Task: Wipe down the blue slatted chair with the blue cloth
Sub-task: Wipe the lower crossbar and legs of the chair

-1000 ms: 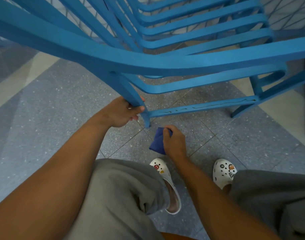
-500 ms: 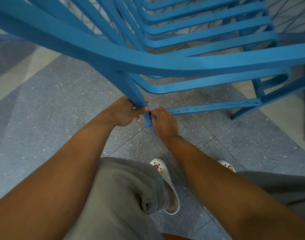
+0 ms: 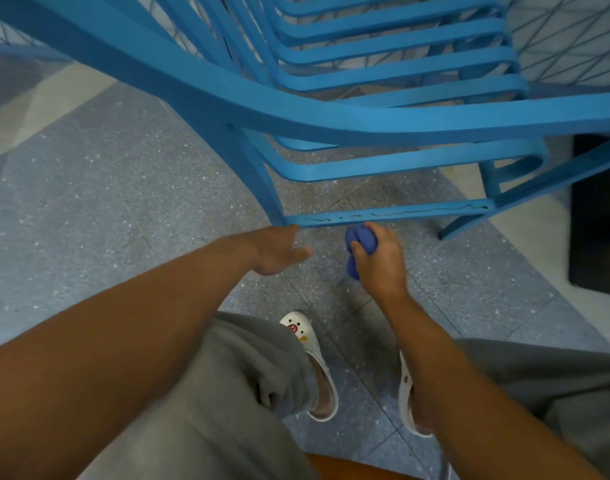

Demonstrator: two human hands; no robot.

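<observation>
The blue slatted chair (image 3: 383, 119) fills the upper half of the head view, tilted toward me, its curved frame and slats overhead. Its near leg (image 3: 258, 181) comes down to a low crossbar (image 3: 393, 214). My right hand (image 3: 379, 261) is closed around the bunched dark blue cloth (image 3: 357, 242), just under the crossbar's left part. My left hand (image 3: 279, 249) hovers with loose, spread fingers at the foot of the near leg, at the joint with the crossbar, holding nothing.
Grey speckled floor tiles (image 3: 106, 202) with a pale band at left and right. My grey trouser legs and white clogs (image 3: 310, 358) are below the hands. A dark object (image 3: 598, 216) stands at the right edge beyond the far chair leg.
My left hand has let go of the chair leg and opened. My right hand moved right from the leg with the cloth, to under the crossbar.
</observation>
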